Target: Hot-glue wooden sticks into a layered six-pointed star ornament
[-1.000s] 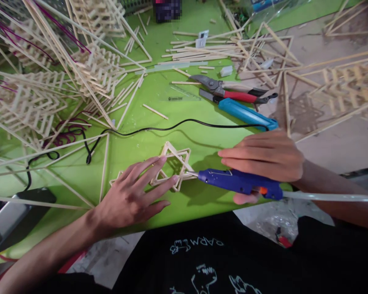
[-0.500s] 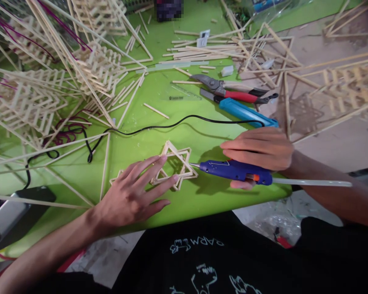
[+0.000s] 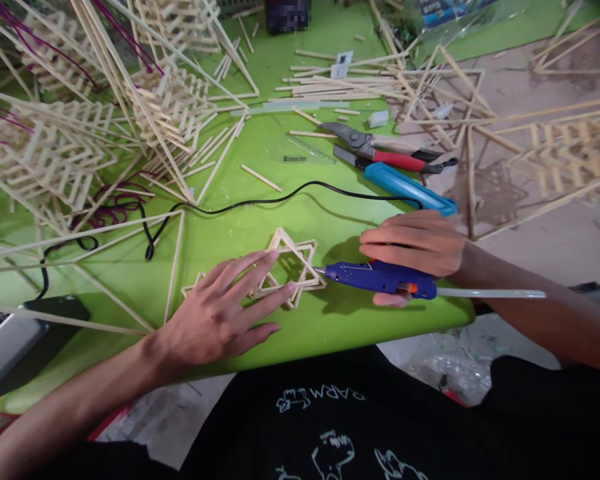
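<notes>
A small star-shaped frame of thin wooden sticks lies on the green tabletop. My left hand is spread flat, its fingertips resting on the star's left and lower parts. Wrapped in my right hand is a blue glue gun, its metal nozzle pointing left at the star's right side. Whether the nozzle touches the wood I cannot tell. A clear glue stick juts from the gun's back. Part of another small stick frame shows beside my left hand.
A black cord winds across the table behind my hands. Pruning shears and a blue-handled cutter lie beyond my right hand. Stacked stick structures crowd the left; loose sticks lie at the back. A grey box sits front left.
The view has shifted slightly. The glue gun's nozzle has come a little closer to the star's right side. My left hand stays on the star.
</notes>
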### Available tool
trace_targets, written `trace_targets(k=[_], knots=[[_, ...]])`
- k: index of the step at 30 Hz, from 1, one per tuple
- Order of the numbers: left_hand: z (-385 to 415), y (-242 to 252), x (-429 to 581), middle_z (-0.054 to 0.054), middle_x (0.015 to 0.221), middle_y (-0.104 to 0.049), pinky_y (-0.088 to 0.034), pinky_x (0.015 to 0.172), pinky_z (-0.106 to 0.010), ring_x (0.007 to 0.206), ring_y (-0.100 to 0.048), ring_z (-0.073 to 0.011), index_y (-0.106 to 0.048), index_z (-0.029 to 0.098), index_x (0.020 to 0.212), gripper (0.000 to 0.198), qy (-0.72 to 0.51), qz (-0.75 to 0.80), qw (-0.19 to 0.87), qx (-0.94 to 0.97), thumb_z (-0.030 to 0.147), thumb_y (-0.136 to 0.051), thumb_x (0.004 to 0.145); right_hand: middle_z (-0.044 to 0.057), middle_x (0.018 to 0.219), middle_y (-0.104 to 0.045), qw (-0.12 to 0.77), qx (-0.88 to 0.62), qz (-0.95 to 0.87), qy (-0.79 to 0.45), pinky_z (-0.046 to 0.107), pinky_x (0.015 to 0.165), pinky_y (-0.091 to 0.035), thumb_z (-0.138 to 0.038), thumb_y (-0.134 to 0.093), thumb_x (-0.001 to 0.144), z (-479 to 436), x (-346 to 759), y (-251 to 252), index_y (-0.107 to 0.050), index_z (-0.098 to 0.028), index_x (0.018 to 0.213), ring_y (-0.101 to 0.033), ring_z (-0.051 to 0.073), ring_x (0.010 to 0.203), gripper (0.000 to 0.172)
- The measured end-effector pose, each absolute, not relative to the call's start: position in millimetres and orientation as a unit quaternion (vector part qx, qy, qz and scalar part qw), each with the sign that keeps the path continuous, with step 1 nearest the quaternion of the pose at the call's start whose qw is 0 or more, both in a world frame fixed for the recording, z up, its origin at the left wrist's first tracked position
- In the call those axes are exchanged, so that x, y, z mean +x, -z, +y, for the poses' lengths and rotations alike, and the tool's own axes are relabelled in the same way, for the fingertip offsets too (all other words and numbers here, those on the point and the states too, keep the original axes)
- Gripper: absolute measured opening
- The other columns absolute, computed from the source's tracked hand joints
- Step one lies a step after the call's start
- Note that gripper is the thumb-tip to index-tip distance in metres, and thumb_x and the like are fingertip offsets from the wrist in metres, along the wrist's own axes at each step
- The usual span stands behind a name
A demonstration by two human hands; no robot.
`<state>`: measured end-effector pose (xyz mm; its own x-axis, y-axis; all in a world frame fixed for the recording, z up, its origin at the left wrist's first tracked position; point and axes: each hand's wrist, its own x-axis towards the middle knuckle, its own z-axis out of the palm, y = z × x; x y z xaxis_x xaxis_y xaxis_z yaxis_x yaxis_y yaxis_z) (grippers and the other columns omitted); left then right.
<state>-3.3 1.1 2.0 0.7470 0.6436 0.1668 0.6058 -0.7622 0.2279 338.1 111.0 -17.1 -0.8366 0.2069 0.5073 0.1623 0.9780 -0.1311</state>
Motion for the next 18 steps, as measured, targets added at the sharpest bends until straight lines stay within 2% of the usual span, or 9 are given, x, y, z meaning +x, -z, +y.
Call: trace_targets(k=[4, 8, 10, 12, 18], knots=[[1.1, -2.0, -2.9, -0.023, 0.151, -0.048, -0.057, 0.098, -0.052, 0.139, -0.049, -0.0370, -0.056, 0.020, 0.141, 0.054, -0.122, 0.334, 0.082, 0.931, 0.039, -0.068, 0.092, 0.007, 0.100, -0.075, 0.175, -0.168, -0.968, -0.058, 0.038, 0.080, -0.064, -0.067, -0.055, 0.082, 103.5, 345.2, 16.1, -0.075, -0.025, 0.098, -0.070, 0.024, 0.087, 0.049], [1.5, -2.3, -2.9, -0.022, 0.151, -0.048, -0.057, 0.097, -0.051, 0.139, -0.049, -0.0360, -0.056, 0.021, 0.141, 0.053, -0.121, 0.336, 0.082, 0.930, 0.038, -0.068, 0.093, 0.003, 0.102, -0.076, 0.132, -0.238, -0.959, -0.072, 0.041, 0.086, -0.064, -0.065, -0.056, 0.080, 99.0, 345.9, 19.4, -0.076, -0.029, 0.096, -0.070, 0.025, 0.090, 0.045], [1.7, -2.5, -3.0, -0.021, 0.151, -0.049, -0.057, 0.097, -0.051, 0.139, -0.050, -0.0355, -0.056, 0.021, 0.141, 0.053, -0.124, 0.336, 0.082, 0.930, 0.039, -0.068, 0.093, 0.003, 0.096, -0.076, 0.152, -0.229, -0.960, -0.061, 0.041, 0.083, -0.065, -0.065, -0.056, 0.079, 101.5, 344.6, 23.7, -0.076, -0.029, 0.091, -0.071, 0.024, 0.085, 0.042], [1.7, -2.8, -3.1, -0.021, 0.151, -0.049, -0.057, 0.097, -0.051, 0.139, -0.050, -0.0358, -0.056, 0.021, 0.140, 0.053, -0.126, 0.335, 0.081, 0.930, 0.039, -0.068, 0.092, 0.003, 0.087, -0.076, 0.190, -0.197, -0.961, -0.041, 0.039, 0.073, -0.065, -0.065, -0.054, 0.079, 106.1, 343.8, 27.3, -0.074, -0.028, 0.083, -0.070, 0.023, 0.076, 0.042], [0.8, -3.3, -3.3, -0.023, 0.151, -0.048, -0.057, 0.097, -0.051, 0.139, -0.050, -0.0365, -0.056, 0.020, 0.141, 0.053, -0.119, 0.337, 0.082, 0.930, 0.037, -0.068, 0.093, 0.006, 0.085, -0.075, 0.202, -0.170, -0.963, -0.061, 0.037, 0.072, -0.064, -0.064, -0.047, 0.080, 111.9, 344.4, 27.4, -0.073, -0.025, 0.084, -0.070, 0.022, 0.077, 0.047]])
